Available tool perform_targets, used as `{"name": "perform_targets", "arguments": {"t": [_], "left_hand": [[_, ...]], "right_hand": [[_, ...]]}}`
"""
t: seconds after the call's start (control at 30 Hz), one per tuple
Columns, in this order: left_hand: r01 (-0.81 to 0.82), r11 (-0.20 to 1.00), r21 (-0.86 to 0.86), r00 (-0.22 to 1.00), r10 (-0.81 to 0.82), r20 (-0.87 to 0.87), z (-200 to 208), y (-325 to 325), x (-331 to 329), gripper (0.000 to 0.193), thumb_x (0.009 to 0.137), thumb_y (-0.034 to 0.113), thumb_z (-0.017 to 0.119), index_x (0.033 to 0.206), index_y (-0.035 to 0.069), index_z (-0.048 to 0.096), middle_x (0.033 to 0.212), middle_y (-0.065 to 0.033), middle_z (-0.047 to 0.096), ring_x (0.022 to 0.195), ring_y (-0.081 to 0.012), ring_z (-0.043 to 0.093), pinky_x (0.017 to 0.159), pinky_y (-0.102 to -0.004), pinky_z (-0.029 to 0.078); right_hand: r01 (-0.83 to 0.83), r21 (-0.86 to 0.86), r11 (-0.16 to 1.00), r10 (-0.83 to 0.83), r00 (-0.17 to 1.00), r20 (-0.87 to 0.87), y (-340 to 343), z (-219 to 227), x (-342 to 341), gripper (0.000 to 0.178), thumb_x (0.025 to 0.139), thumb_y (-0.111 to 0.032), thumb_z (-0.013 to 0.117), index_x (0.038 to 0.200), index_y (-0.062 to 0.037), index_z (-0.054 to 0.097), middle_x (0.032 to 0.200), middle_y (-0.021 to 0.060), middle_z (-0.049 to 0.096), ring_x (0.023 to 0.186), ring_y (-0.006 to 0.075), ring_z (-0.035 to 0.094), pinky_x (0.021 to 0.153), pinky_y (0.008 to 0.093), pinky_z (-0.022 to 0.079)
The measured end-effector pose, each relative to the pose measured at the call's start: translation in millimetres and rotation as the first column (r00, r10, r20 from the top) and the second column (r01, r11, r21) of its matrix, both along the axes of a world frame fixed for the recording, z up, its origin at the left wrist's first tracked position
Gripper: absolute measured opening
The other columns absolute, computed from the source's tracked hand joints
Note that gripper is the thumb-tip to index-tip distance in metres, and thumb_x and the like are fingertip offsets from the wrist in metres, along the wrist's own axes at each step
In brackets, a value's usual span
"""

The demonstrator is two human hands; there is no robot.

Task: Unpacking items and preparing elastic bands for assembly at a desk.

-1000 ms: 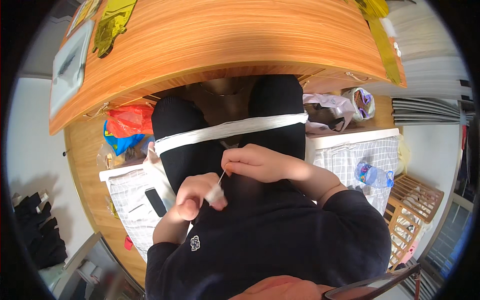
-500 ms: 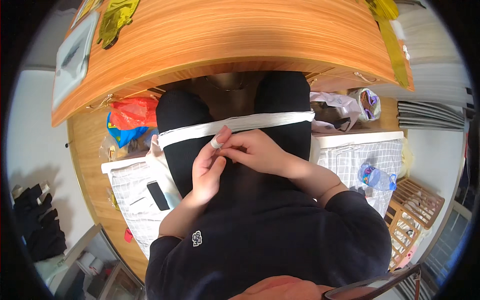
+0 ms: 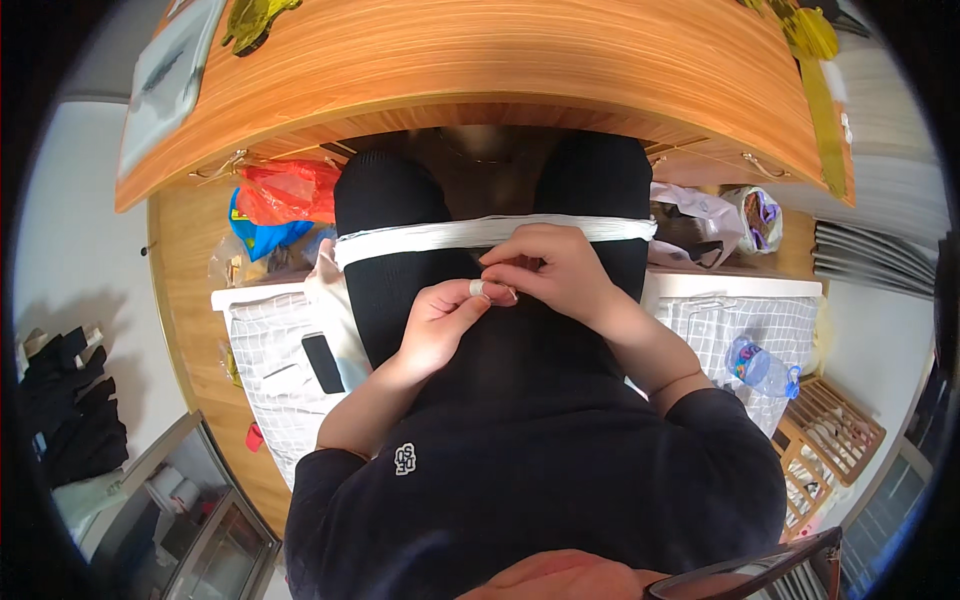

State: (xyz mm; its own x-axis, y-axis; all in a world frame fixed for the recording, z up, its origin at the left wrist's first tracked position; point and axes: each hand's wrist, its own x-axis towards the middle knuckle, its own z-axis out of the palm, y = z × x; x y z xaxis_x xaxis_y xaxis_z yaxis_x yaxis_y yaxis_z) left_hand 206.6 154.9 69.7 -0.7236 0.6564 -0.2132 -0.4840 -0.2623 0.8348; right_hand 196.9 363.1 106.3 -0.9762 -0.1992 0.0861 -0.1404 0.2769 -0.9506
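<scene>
A bundle of thin white strands (image 3: 430, 238) stretches across both of my black-clad thighs. Behind it on my side, my left hand (image 3: 440, 320) is closed, thumb pressed to the index finger. A white band (image 3: 477, 288) is wrapped round that finger, and a small white bit shows by its tip. My right hand (image 3: 555, 270) meets it from the right, thumb and forefinger pinched just above the banded finger. Whatever lies in either pinch is too small to make out.
A wooden desk (image 3: 480, 60) spans the far side. At left, a phone (image 3: 321, 363) rests on checked cloth, with a red plastic bag (image 3: 290, 192) beyond. At right lies a clear bottle (image 3: 762, 368) near a wooden rack (image 3: 830, 440).
My left hand has turned so its banded finger points right instead of up. My right hand has lifted slightly and moved right, its fingers now over the left fingertip.
</scene>
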Motion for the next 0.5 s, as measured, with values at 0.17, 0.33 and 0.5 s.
{"name": "perform_targets", "arguments": {"t": [0.17,0.33,0.5], "left_hand": [[-0.025,1.000,0.000,0.997,0.025,0.076,-2.1,-1.1,-0.2,0.022,0.097,0.001,0.049,0.112,-0.005,0.065,0.108,-0.0133,0.068,0.105,-0.0205,0.064,0.096,-0.0316,0.047],[-0.055,0.997,-0.061,0.998,0.055,-0.012,5.0,-0.4,-4.5,0.022,0.096,-0.001,0.050,0.112,-0.005,0.065,0.108,-0.0122,0.069,0.106,-0.0191,0.062,0.095,-0.0306,0.047],[-0.086,0.993,-0.086,0.960,0.060,-0.273,7.1,-1.0,-7.7,0.027,0.090,-0.008,0.053,0.111,-0.001,0.068,0.108,-0.0121,0.069,0.109,-0.0183,0.058,0.093,-0.0300,0.047]], "right_hand": [[-0.068,-0.116,0.991,0.088,0.979,0.182,3.0,-0.5,-5.6,0.010,0.085,-0.009,0.070,0.093,-0.0037,0.073,0.078,0.0034,0.067,0.066,0.0088,0.061,0.058,0.0229,0.047],[-0.006,-0.386,0.922,0.182,0.889,0.420,6.1,-9.6,-6.9,0.019,0.095,-0.017,0.060,0.105,-0.0023,0.067,0.085,0.0030,0.067,0.076,0.0077,0.060,0.068,0.0237,0.048],[-0.035,-0.544,0.839,0.358,0.787,0.502,11.7,-7.9,-7.0,0.020,0.096,-0.015,0.058,0.110,-0.0018,0.063,0.090,0.0034,0.067,0.082,0.0089,0.062,0.072,0.0242,0.049]]}}
